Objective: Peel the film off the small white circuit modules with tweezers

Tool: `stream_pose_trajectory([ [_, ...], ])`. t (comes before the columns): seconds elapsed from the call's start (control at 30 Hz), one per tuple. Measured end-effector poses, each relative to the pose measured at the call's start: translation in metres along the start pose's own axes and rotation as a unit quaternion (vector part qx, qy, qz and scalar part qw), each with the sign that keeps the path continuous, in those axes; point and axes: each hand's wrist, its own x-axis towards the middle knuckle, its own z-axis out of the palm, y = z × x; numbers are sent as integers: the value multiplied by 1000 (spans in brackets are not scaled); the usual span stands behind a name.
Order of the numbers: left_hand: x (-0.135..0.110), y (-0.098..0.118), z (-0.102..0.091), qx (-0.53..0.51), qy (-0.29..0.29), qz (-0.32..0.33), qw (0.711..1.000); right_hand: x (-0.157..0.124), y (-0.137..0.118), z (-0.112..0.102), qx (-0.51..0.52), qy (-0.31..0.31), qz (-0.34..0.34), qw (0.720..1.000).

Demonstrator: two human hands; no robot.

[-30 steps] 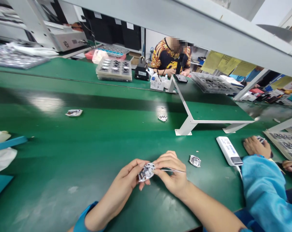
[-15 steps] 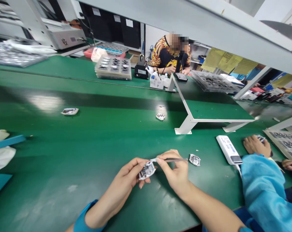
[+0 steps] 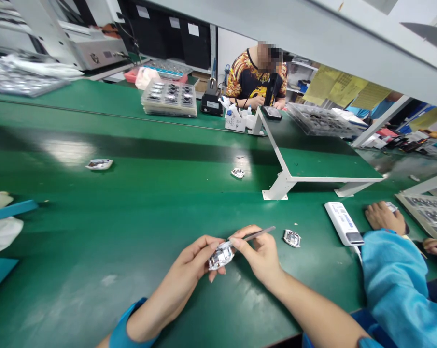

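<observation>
My left hand pinches a small white and silver electronic part just above the green bench. My right hand grips thin metal tweezers, their tip at the part's upper edge and their tail pointing up to the right. Another small part lies on the bench just right of my right hand.
Two more small parts lie farther out on the bench. A white handheld device and a co-worker's blue sleeve and hand are at right. A low white-legged shelf, trays of parts and a seated person are beyond.
My right hand has raised the tweezers' tail from level to slanting up to the right. The part in my left hand has barely moved.
</observation>
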Motion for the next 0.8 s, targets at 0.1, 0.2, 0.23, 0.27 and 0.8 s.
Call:
stream_pose_trajectory([
  [0.1,0,-1,0,4,0,1,1000,0,2,0,24,-8,-1,1000],
  [0.2,1,-2,-1,10,5,4,1000,-1,1,0,18,-15,-26,999],
  [0.23,1,-2,-1,12,5,4,1000,-1,0,-1,4,-17,-44,999],
  [0.27,1,-2,-2,14,5,4,1000,-1,-1,-1,-15,-19,-69,997],
  [0.8,1,0,-2,18,5,-20,1000,4,-11,-5,-116,-54,-244,961],
])
